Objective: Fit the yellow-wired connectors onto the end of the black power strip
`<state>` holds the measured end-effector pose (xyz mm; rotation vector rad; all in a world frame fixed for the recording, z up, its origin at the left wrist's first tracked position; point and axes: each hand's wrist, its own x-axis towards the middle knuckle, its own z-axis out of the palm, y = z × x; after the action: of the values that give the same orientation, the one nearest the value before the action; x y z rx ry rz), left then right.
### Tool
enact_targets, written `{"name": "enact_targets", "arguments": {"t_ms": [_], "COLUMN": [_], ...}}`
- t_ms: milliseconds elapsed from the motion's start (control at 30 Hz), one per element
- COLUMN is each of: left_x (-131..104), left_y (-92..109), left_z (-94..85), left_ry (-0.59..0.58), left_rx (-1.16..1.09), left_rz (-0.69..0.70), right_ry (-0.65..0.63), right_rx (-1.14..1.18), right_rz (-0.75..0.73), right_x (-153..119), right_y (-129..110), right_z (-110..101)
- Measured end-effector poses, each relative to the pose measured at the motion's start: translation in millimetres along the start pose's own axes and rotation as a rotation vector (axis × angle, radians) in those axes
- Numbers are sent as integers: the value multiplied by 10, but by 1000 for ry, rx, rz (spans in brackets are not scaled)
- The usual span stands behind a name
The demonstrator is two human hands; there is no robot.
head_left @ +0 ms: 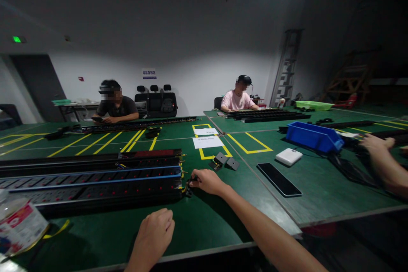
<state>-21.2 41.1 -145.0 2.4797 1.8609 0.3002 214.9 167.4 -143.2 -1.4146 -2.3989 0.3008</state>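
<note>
Green tabletop (105,231) is used as support. Near its edge the left hand (155,230) is curled into a loose fist, nothing seen in it. Beyond, a small black part (188,191) is pinched in the right hand (205,180), beside the long strips (127,188). These are laid parallel, wired ends roughly aligned, presumably for reach. Farther off, two black blocks (232,164) are set down.

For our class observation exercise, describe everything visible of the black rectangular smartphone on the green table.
The black rectangular smartphone has a dark, glass-like front and a thin pale rim. It lies flat, screen up and unlit, slanted on the green tabletop, apart from the white rounded box beyond it. Only the tabletop visibly touches it.
</note>
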Motion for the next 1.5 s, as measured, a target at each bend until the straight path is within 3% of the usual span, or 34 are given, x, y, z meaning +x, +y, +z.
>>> {"name": "enact_targets", "arguments": {"t_ms": [1500], "left_x": [-1], "left_y": [3], "left_z": [-4], "left_ry": [29], "left_rx": [-24], "left_rz": [6], "right_ry": [-4], "right_rx": [8], "right_rz": [-11], "right_x": [-1], "right_y": [15], "right_z": [2]}}
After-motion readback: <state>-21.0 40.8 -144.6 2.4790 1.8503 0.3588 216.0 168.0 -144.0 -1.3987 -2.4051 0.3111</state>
